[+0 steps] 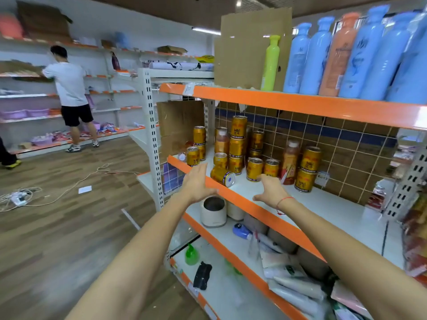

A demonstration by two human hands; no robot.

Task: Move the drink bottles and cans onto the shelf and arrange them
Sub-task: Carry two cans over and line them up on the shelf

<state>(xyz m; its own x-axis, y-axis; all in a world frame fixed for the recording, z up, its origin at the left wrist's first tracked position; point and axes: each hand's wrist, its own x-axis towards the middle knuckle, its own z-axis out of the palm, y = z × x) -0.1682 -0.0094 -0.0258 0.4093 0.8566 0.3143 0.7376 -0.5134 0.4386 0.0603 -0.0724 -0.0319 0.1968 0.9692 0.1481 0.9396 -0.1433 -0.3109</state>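
Two bare forearms are seen extended forward and upward from the lower edge of the view toward a white metal shelf with an orange front rail. The left hand is held in front of the rail, palm turned inward, its fingers straight and released, nothing being grasped. The right hand, marked by a thin red string bracelet at the wrist, is held over the shelf board, its fingers likewise extended and released; whether the fingertips touch a can cannot be told.

Between and just beyond the two hands, a gold drink can lying on its side is seen at the shelf's front edge. Behind it, upright gold drink cans are grouped on the board, some stacked two and three high. Two clear bottles of reddish-brown drink are placed among them, one near the right-hand stack and one further back on the left.

Below, a white cylindrical container is seen on the lower shelf. Above, tall blue plastic bottles, an orange one and a lime-green one are stood beside brown cardboard. In the far left background, a person in a white shirt and black shorts is seen at wall shelving.
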